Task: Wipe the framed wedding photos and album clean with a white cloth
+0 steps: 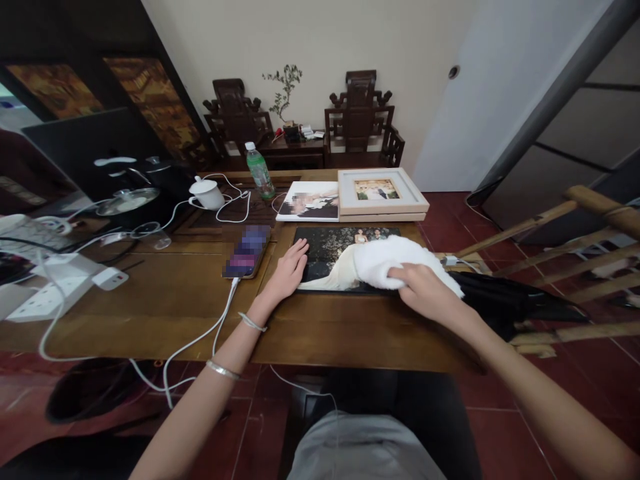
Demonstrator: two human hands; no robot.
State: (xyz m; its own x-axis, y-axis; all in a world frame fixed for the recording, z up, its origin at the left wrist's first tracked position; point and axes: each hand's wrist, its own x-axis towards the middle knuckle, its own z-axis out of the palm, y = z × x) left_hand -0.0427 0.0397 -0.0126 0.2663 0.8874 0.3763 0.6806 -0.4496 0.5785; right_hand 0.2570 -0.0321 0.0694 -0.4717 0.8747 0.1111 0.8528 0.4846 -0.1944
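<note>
A dark wedding photo panel (325,257) lies flat on the wooden table (200,287) in front of me. Along its left edge rests my left hand (290,269), fingers stretched out and holding nothing. My right hand (419,288) grips a fluffy white cloth (400,257), which is spread over the panel's right part and hides it. Behind the panel stand a white photo print (307,201) and a light wood picture frame (415,190), which sits on top of another frame.
Left of the panel lies a phone (247,252) with a white charging cable. Farther left are a lidded white cup (207,193), a green-labelled bottle (259,172), a small glass (154,237) and a power strip (60,287). Black fabric (493,300) hangs at the table's right end.
</note>
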